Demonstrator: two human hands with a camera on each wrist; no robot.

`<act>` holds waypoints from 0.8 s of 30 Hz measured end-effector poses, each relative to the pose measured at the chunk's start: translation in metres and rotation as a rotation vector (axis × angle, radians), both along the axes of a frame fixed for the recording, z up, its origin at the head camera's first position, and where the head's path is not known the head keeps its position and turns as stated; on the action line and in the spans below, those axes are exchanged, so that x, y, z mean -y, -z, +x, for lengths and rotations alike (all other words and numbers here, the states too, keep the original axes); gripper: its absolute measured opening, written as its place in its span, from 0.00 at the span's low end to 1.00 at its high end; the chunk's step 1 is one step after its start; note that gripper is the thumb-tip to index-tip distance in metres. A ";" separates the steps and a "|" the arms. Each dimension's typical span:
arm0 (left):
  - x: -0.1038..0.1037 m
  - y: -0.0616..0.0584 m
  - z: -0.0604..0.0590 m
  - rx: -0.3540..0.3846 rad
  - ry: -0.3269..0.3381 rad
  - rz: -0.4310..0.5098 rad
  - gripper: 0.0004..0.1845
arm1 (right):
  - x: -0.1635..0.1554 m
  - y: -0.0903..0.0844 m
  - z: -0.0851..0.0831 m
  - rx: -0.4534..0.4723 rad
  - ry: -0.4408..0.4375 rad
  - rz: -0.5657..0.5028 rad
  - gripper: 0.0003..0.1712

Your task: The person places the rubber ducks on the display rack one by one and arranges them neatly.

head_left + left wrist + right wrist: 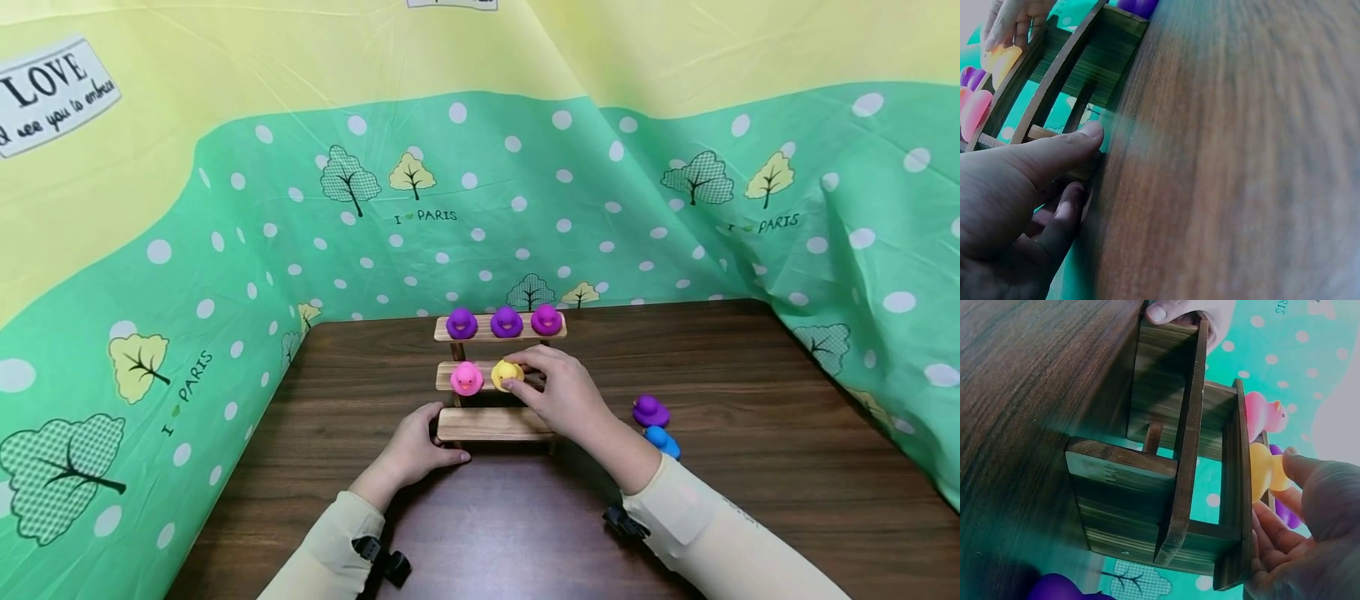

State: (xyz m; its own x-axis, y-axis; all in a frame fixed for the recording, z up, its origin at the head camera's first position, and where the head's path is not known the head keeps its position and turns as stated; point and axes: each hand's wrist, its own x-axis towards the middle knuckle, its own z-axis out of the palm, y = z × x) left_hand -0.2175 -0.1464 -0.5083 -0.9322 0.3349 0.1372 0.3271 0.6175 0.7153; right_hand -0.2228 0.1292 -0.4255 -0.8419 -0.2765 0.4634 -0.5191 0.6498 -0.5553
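Resting on the middle step, the yellow duck (pixel 506 373) is pinched by the right hand (pixel 564 393); the wooden stepped rack (pixel 491 424) is grasped at its near-left end by the left hand (pixel 415 454).

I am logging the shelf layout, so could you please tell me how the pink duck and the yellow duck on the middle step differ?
The pink duck stands free, touched by no hand; the yellow duck is pinched by the right hand. The pink duck sits nearer the left end of the step, the yellow duck nearer its middle. They differ in colour. Both are small rubber ducks of similar size on the middle step of the wooden stand.
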 end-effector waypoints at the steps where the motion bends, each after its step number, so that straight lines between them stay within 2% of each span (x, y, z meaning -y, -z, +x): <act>1: 0.000 0.000 0.000 -0.002 0.001 -0.004 0.38 | 0.000 0.000 0.000 0.000 0.000 -0.002 0.18; 8: 0.000 0.001 0.000 0.024 -0.014 0.010 0.39 | 0.000 0.000 0.000 0.004 0.003 -0.008 0.18; 18: 0.000 0.000 0.001 0.001 -0.015 0.011 0.39 | -0.003 0.000 0.001 0.022 0.015 -0.031 0.22; 24: 0.000 0.001 0.000 0.019 -0.016 0.022 0.39 | -0.009 -0.002 0.004 0.024 -0.005 -0.057 0.20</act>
